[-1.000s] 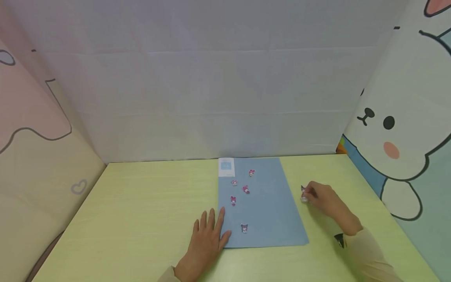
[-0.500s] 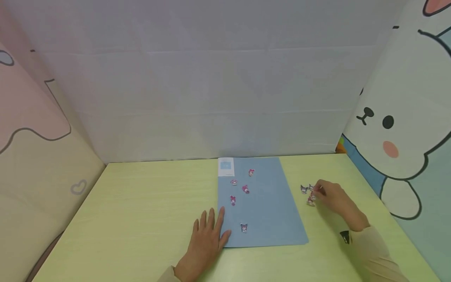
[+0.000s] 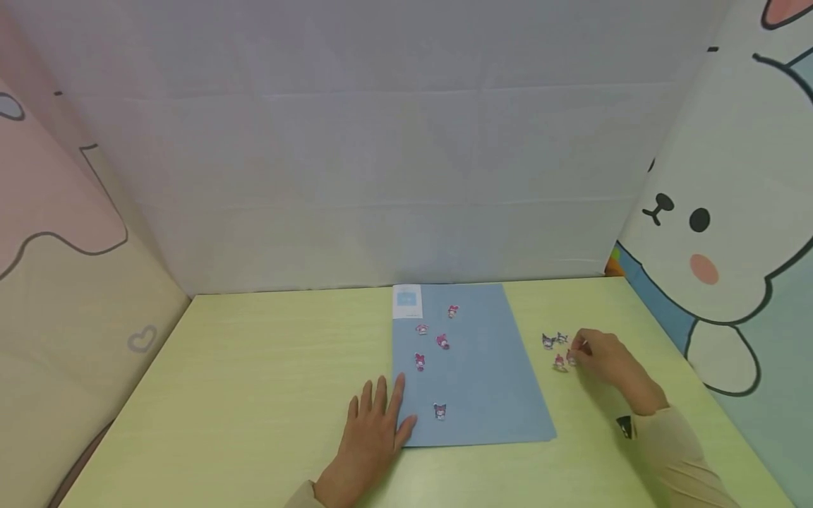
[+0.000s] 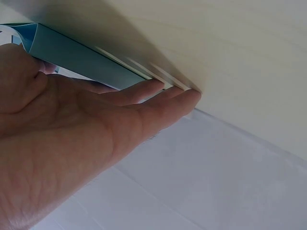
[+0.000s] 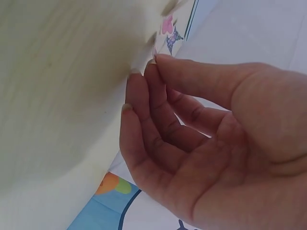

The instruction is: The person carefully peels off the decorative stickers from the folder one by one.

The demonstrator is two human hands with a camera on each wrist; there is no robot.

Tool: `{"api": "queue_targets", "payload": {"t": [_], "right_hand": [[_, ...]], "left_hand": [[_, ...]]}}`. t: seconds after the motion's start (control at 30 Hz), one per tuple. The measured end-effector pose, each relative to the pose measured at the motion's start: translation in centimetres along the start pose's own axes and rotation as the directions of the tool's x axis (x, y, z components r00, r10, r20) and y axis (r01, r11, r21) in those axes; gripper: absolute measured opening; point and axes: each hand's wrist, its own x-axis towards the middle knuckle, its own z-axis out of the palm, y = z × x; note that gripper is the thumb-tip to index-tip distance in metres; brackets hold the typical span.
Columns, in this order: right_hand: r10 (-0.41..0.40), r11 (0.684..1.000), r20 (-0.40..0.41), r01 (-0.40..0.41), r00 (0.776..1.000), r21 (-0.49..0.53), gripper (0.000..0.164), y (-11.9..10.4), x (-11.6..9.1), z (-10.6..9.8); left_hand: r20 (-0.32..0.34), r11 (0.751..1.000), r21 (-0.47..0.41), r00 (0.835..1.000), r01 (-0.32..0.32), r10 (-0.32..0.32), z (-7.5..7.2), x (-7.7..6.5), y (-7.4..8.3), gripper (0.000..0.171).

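"Two fingertips of our right hand point(image 3: 599, 358) are pinching something, right?"

"Yes, our thumb and a finger hold a small pink sticker point(image 3: 571, 358). We can't tell if it's off the table point(image 3: 273, 353)."

"What could go wrong?"

"It looks thin, so it might slip if we only nip its edge. Another pink sticker point(image 3: 559, 363) lies right beside it, and two dark stickers point(image 3: 548, 341) are just behind. If our fingers swing that way, we could bump them."

"And our left hand point(image 3: 375, 434)?"

"Flat, fingers straight, gripping nothing, at the left edge of the blue sheet point(image 3: 489, 381). If it shoves sideways, the sheet may slide, with its five stickers point(image 3: 442, 341) too."

"Do we have room?"

"Lots! We see a strip of table between the sheet's right edge and the loose stickers, and more on the left. But the white wall point(image 3: 413, 155) stops us at the back, and the bunny wall point(image 3: 749, 282) on the right."
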Motion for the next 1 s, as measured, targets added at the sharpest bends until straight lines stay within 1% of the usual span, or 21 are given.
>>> {"api": "queue_targets", "payload": {"t": [0.27, 0.5, 0.63, 0.67, 0.73, 0.87, 0.9, 1.0], "right_hand": [[0.005, 1.000, -0.018, -0.005, 1.000, -0.007, 0.009, 0.16, -0.06, 0.20], [0.013, 1.000, -0.028, -0.014, 1.000, -0.016, 0.010, 0.18, 0.00, 0.41], [0.011, 0.999, -0.020, -0.012, 1.000, -0.034, 0.008, 0.21, 0.10, 0.45], [0.009, 0.999, -0.019, -0.010, 1.000, -0.038, 0.008, 0.21, 0.11, 0.46], [0.004, 0.999, -0.019, -0.004, 1.000, -0.044, 0.008, 0.18, 0.11, 0.49], [-0.016, 0.999, -0.024, 0.015, 1.000, -0.050, 0.008, 0.11, 0.05, 0.58], [-0.020, 0.999, -0.025, 0.019, 0.999, -0.050, 0.008, 0.09, 0.05, 0.60], [-0.038, 0.998, -0.033, 0.036, 0.999, -0.053, 0.008, 0.00, 0.08, 0.68]], "left_hand": [[-0.027, 1.000, 0.013, 1.000, -0.008, 0.009, -0.02, 0.00, 0.04, 0.060], [-0.017, 1.000, -0.001, 1.000, -0.009, 0.009, 0.01, -0.02, 0.02, 0.061], [-0.029, 1.000, -0.011, 0.999, -0.019, 0.019, 0.19, -0.07, -0.07, 0.060], [-0.041, 1.000, -0.001, 0.999, -0.026, 0.026, 0.46, -0.08, -0.15, 0.060], [-0.048, 1.000, -0.002, 0.998, -0.028, 0.028, 0.50, -0.07, -0.17, 0.060], [-0.036, 1.000, 0.000, 0.999, -0.019, 0.019, 0.53, -0.03, -0.20, 0.061], [-0.024, 1.000, -0.012, 1.000, -0.012, 0.012, 0.31, -0.02, -0.15, 0.061], [-0.034, 1.000, -0.006, 0.999, -0.017, 0.016, 0.66, -0.03, -0.24, 0.061]]}}
